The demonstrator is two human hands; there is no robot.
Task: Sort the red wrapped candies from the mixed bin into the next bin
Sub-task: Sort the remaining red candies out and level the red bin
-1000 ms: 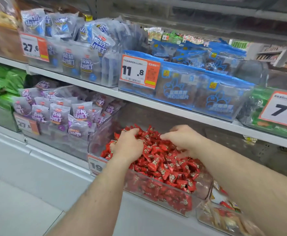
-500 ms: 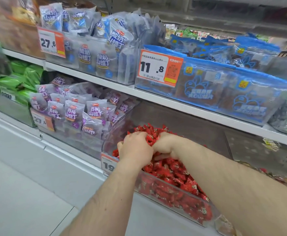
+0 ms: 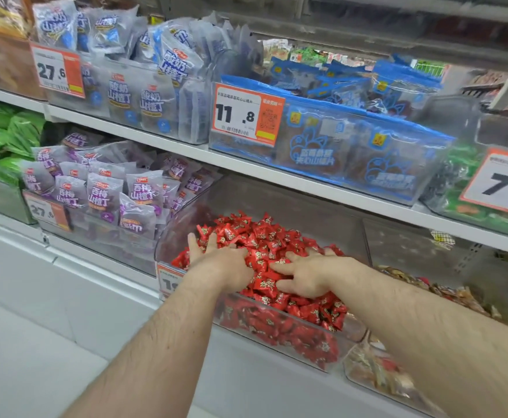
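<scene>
- Lying palm-down on the heap, the left hand [image 3: 216, 262] had its fingers straight and spread over the red wrapped candies [image 3: 264, 236], gripping none of them.
- Just to its right in the frame, the right hand [image 3: 305, 274] also rested flat on the pile, fingers extended toward the left hand and holding nothing; its fingertips stopped a little short of the other hand.
- The red wrapped candies filled a clear plastic bin [image 3: 307, 351] at lower centre of the frame, heaped above its rim and showing through its front wall.
- A price tag [image 3: 168, 279] on that bin's left front corner was partly hidden behind the left forearm.
- At lower right, the mixed bin [image 3: 364, 374] sat just beside the red one, holding brownish and assorted wrapped sweets; a few red ones showed among them.
- Left of centre, a bin of purple-printed snack packets [image 3: 102, 197] stood next to the red candies.
- On the white shelf [image 3: 291, 179] above, blue-edged packets [image 3: 352, 143] sat behind an orange-and-white tag reading 11.8 [image 3: 246, 114].
- Upper left held blue-and-white snack packets [image 3: 156, 82] with a 27.6 tag [image 3: 56, 70].
- Green packets [image 3: 2, 140] sat at the far left edge.
</scene>
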